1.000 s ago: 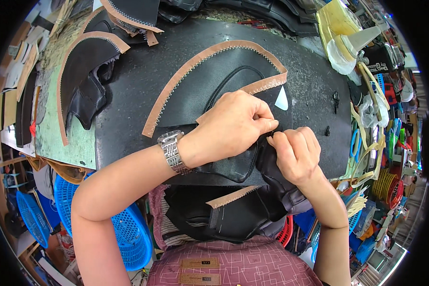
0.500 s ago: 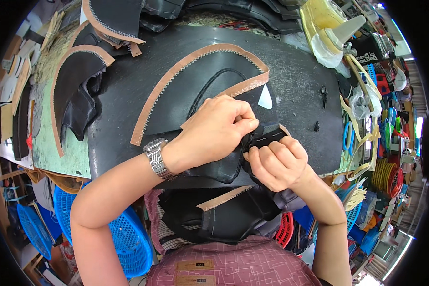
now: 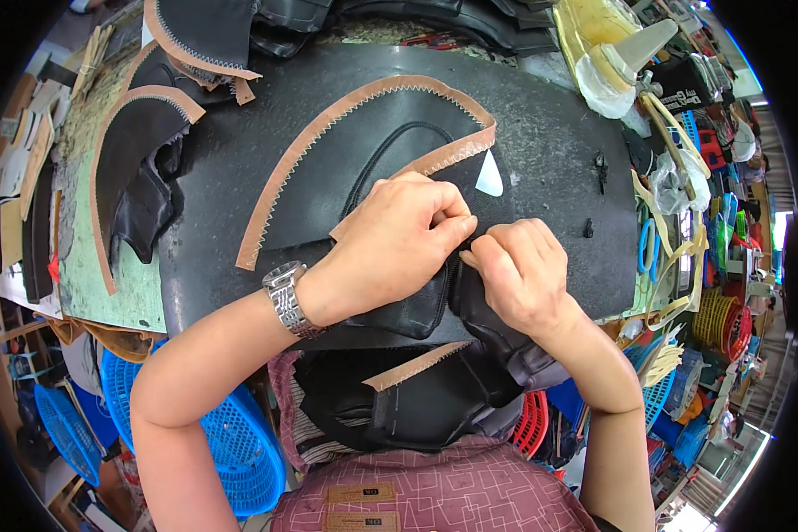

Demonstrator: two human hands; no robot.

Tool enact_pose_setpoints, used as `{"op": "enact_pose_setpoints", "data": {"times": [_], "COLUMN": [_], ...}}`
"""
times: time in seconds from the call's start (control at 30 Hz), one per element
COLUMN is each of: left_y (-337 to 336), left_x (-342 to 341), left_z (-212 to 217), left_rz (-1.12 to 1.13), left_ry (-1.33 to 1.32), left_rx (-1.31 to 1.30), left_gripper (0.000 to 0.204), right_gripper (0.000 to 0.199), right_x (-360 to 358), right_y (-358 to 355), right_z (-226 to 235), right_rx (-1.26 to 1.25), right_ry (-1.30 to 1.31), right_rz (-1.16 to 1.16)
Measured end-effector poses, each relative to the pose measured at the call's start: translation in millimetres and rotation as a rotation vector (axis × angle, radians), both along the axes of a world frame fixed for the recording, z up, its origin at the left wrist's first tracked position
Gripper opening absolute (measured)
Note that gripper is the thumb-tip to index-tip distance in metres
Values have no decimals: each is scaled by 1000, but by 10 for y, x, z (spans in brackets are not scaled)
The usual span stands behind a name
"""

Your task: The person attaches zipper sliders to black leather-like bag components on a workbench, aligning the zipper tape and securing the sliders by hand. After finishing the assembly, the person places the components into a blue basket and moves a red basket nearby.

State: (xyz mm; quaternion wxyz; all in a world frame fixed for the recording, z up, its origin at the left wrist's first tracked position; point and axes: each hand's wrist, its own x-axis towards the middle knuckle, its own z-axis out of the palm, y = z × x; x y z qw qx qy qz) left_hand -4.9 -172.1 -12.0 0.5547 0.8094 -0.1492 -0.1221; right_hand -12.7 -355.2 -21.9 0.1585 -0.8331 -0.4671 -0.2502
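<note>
A black leather-like piece (image 3: pixel 363 160) with a tan, zigzag-stitched border lies on the dark work board (image 3: pixel 559 124). My left hand (image 3: pixel 408 230), with a metal watch at its wrist, rests over its near part. Thumb and forefinger are pinched on the black material's edge. Close beside them, my right hand (image 3: pixel 523 270) is closed on the same edge, its fingertips almost meeting the left ones. Black folded material (image 3: pixel 483 310) hangs below the right hand over the board's front edge. The exact spot gripped is hidden by my fingers. A white teardrop-shaped patch (image 3: pixel 489 175) shows just beyond them.
Similar tan-edged black pieces (image 3: pixel 142 151) lie at the left, and more (image 3: pixel 206 35) are stacked behind. Another (image 3: pixel 417 399) rests on my lap. A tape-wrapped container (image 3: pixel 607 80) stands far right, blue-handled scissors (image 3: pixel 649 248) nearer. Blue baskets (image 3: pixel 239 443) sit below left.
My right hand has rotated knuckles-up and shifted slightly up and left, now covering the white-stitched black strip that showed before. My left hand keeps its pinch almost in place.
</note>
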Motion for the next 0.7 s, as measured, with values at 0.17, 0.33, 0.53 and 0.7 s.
{"op": "enact_pose_setpoints", "data": {"times": [0.17,0.33,0.53,0.7], "left_y": [36,39,0,6], "left_x": [43,48,-12,4], "left_z": [39,10,-82,-55], "left_rz": [-47,-46,1,-9], "left_ry": [28,18,-92,-64], "left_rx": [4,2,6,-3], "left_gripper": [16,16,16,16], "right_gripper": [19,21,17,14], "right_x": [-19,-9,-72,-100], "right_y": [-14,-1,-4,-16], "right_z": [-2,8,32,34], "right_rx": [-15,-6,-86,-112], "right_ry": [-30,-50,-245,-305], "right_rz": [22,44,113,89]}}
